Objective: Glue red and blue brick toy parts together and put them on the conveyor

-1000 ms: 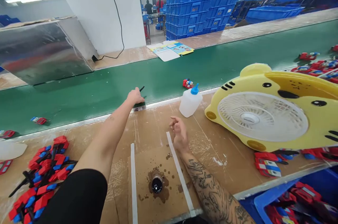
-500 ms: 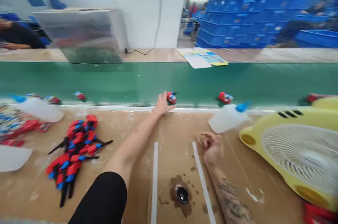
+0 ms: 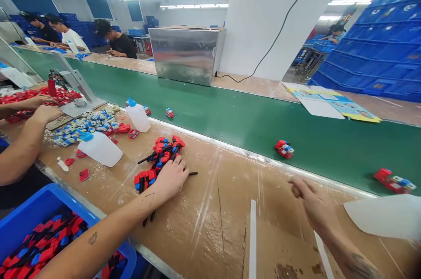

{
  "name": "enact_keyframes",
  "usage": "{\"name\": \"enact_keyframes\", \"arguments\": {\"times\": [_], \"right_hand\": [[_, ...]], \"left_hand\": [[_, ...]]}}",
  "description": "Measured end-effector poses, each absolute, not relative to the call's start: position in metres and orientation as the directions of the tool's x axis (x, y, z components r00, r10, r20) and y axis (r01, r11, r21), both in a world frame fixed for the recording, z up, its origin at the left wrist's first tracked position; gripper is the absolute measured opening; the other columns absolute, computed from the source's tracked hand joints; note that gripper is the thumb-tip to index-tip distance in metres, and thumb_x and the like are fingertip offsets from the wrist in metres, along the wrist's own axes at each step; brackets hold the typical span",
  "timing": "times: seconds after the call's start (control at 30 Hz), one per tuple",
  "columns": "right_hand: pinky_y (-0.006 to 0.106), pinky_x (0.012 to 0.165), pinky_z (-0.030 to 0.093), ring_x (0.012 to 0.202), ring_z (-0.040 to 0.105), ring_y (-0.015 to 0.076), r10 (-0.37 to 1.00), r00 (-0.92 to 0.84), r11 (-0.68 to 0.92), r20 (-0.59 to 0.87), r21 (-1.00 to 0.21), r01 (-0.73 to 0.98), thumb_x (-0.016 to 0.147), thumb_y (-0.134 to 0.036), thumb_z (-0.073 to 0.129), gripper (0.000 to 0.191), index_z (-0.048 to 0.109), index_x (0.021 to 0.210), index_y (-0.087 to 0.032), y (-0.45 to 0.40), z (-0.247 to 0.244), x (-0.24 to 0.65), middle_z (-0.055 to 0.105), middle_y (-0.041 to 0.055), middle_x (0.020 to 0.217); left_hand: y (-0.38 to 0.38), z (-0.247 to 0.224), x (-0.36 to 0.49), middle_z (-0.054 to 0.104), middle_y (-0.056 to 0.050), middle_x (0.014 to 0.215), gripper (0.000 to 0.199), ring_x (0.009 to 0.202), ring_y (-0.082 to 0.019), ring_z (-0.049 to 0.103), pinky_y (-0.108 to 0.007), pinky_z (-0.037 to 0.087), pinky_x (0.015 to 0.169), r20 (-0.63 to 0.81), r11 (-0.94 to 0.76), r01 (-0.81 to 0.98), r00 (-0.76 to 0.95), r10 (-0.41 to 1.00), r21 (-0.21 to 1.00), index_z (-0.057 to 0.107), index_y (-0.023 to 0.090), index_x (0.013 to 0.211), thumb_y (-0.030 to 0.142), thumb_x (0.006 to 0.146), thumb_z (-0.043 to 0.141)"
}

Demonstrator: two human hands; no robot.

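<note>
Parts pile [image 3: 145, 178] is laid on worktable [image 3: 204, 191] | bottles [image 3: 104, 151] are positioned left of pile | parts bin [image 3: 29, 204] is set before worktable, at left | conveyor belt [image 3: 210, 114], bearing toy vehicles [image 3: 284, 149], is run behind worktable | box [image 3: 184, 53] is placed behind belt

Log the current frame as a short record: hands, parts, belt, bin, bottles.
left hand: at the parts pile, fingertips hidden
right hand: above the table, fingers curled, nothing visibly held
parts pile: red, blue and black pieces on the table
green belt: carries small toy vehicles
blue bin: lower left, holding red, blue and black pieces
capped bottles: two beyond the bin, white with blue caps
</note>
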State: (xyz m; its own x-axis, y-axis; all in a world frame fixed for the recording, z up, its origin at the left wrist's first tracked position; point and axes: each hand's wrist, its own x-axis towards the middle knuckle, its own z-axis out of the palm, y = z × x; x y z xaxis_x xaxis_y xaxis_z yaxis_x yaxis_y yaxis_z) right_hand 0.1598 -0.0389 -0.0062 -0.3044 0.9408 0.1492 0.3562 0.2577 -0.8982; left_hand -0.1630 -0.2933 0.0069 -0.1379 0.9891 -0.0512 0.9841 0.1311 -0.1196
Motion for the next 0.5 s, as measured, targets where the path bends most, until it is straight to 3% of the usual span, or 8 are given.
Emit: {"name": "enact_keyframes", "arguments": {"times": [0.1,0.23,0.37,0.43,0.5], "right_hand": [[0.033,0.053,0.034,0.055,0.047,0.0178,0.694,-0.708,0.51,0.132,-0.783,0.355,0.083,-0.049,0.055,0.033,0.062,0.064,-0.024,-0.042,0.021,0.068,0.054,0.0022,0.058],[0.03,0.061,0.039,0.063,0.055,0.0175,0.433,-0.894,0.752,0.114,-0.592,0.289,0.084,-0.039,0.051,0.026,0.068,0.074,-0.021,-0.047,0.035,-0.067,0.063,0.0003,0.065],[0.029,0.069,0.042,0.075,0.06,0.0183,0.419,-0.905,0.795,0.076,-0.512,0.325,0.084,-0.03,0.055,0.017,0.07,0.085,-0.021,-0.047,0.027,-0.189,0.069,0.003,0.08],[0.03,0.075,0.044,0.084,0.062,0.0213,0.456,-0.888,0.775,0.062,-0.519,0.362,0.085,-0.03,0.057,0.021,0.068,0.099,-0.02,-0.047,0.018,-0.241,0.071,0.007,0.091],[0.033,0.081,0.045,0.096,0.062,0.0256,0.503,-0.863,0.743,0.051,-0.536,0.401,0.086,-0.033,0.06,0.035,0.061,0.117,-0.017,-0.05,0.008,-0.284,0.069,0.0133,0.107]], "left_hand": [[-0.288,-0.008,-0.161,0.065,-0.017,0.099,0.018,0.099,-0.029,0.059,-0.042,0.049,0.084,-0.07,0.068,0.996,-0.072,0.995,-0.054,0.066,0.01,0.098,0.01,0.087,0.051],[-0.283,-0.018,-0.159,0.065,-0.012,0.096,0.016,0.09,-0.025,0.06,-0.036,0.05,0.076,-0.012,0.027,1.0,-0.027,1.0,0.004,0.064,0.014,0.094,0.012,0.091,0.049],[-0.287,-0.022,-0.163,0.065,-0.009,0.093,0.016,0.086,-0.023,0.06,-0.035,0.05,0.075,0.082,0.026,0.998,-0.031,0.996,0.058,0.061,0.017,0.095,0.018,0.096,0.045],[-0.29,-0.023,-0.165,0.065,-0.009,0.09,0.021,0.086,-0.024,0.061,-0.038,0.051,0.074,0.066,0.076,0.993,-0.082,0.994,0.088,0.061,0.017,0.094,0.031,0.098,0.046],[-0.292,-0.025,-0.167,0.064,-0.01,0.091,0.038,0.088,-0.027,0.061,-0.039,0.052,0.072,0.031,0.095,0.989,-0.099,0.995,0.116,0.061,0.018,0.096,0.054,0.093,0.05]]}}
